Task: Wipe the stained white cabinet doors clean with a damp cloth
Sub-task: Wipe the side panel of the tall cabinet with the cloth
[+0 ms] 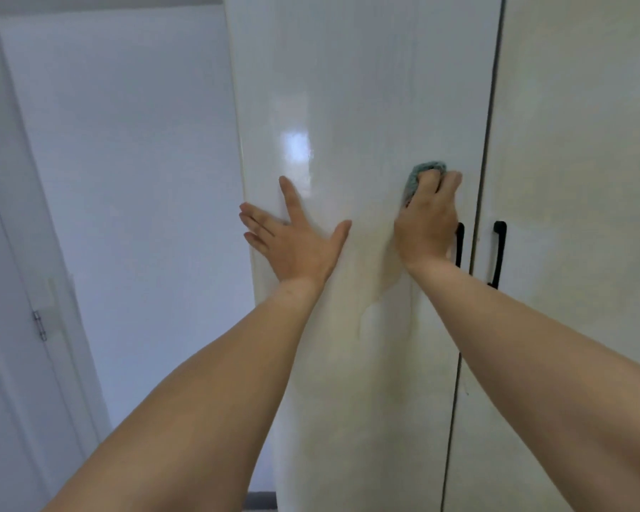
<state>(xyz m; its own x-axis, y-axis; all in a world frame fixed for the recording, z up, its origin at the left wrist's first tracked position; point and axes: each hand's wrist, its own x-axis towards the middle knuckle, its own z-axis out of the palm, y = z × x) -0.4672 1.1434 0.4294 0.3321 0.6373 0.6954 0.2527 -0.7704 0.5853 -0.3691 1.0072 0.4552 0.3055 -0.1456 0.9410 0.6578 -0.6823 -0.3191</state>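
Mid-wipe: the right hand point(427, 219) grips a cloth point(420, 177) against the left door point(348, 86) near its handle point(459, 245); the left hand point(296, 238), fingers spread flat, braces it. Next, probably the yellowish stain point(370, 312) below.

Two glossy white cabinet doors point(348, 105) stand shut — a bunched teal cloth point(420, 177) pressed against the left one.

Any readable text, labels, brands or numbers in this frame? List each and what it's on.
None: no text shows on the glossy white left cabinet door, the white right cabinet door, the black bar handles, the bunched grey-blue cloth or the white room door with its metal hinge.
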